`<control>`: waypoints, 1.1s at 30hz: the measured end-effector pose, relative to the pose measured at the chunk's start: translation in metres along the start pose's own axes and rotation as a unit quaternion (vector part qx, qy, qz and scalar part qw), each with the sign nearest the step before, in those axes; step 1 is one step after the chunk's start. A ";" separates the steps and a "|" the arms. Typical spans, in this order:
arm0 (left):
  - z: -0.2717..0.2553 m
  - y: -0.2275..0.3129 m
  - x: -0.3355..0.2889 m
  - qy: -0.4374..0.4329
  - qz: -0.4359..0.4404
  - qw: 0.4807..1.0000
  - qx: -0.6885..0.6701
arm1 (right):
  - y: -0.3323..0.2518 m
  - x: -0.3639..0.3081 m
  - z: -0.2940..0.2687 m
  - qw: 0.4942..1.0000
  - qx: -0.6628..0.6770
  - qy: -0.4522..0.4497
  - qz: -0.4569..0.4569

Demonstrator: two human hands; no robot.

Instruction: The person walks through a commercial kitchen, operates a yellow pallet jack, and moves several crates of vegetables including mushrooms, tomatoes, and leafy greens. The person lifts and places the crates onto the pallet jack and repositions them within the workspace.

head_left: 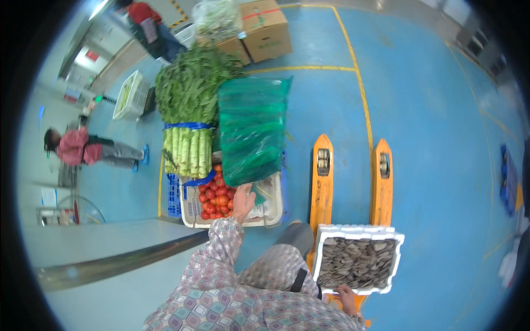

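My left hand [242, 203] reaches to the lower end of a green mesh bag [253, 129]. Its fingers are closed at the bag's gathered end, above a white basket [201, 223] of red tomatoes [218, 199]. What fills the bag is hidden by the mesh. At the near rim of a white foam box [399, 259], my right hand [346, 298] has its fingers curled over the edge. Grey-brown, overlapping pieces [359, 262] fill that box; their kind is unclear. The box is over the near part of an orange pallet jack [322, 187].
Bundled green stalks [187, 150] with leafy tops [193, 83] lie left of the bag. Cardboard boxes [266, 33] stand beyond. Two people, one in a pink top [80, 147] and one in red [144, 14], are at the left. A metal rail [121, 263] runs at lower left.
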State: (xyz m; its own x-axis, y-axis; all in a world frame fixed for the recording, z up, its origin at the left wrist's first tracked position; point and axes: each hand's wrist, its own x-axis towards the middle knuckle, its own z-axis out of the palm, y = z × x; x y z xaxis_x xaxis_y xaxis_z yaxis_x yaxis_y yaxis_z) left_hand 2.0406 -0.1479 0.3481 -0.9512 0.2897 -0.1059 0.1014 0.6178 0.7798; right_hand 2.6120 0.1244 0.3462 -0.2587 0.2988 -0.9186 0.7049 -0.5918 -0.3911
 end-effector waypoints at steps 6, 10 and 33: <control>0.014 0.014 0.010 0.124 -0.011 0.991 0.056 | -0.079 -0.024 -0.122 0.995 0.002 0.101 -0.010; -0.012 0.006 0.070 0.226 -0.002 0.970 0.087 | -0.112 -0.018 -0.156 0.952 -0.232 0.131 -0.153; -0.079 -0.012 0.199 0.373 -0.278 0.861 0.206 | -0.608 0.153 0.063 0.886 -0.410 -0.138 -0.167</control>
State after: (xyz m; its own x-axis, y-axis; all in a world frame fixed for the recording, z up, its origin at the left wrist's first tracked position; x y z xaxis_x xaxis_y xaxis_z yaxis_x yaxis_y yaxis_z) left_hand 1.8272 -0.1556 0.3669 -0.7931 -0.5893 0.1539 -0.4810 0.7611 0.4352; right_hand 2.1019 0.4832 0.4398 -0.6149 0.0928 -0.7831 0.7723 0.2717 -0.5742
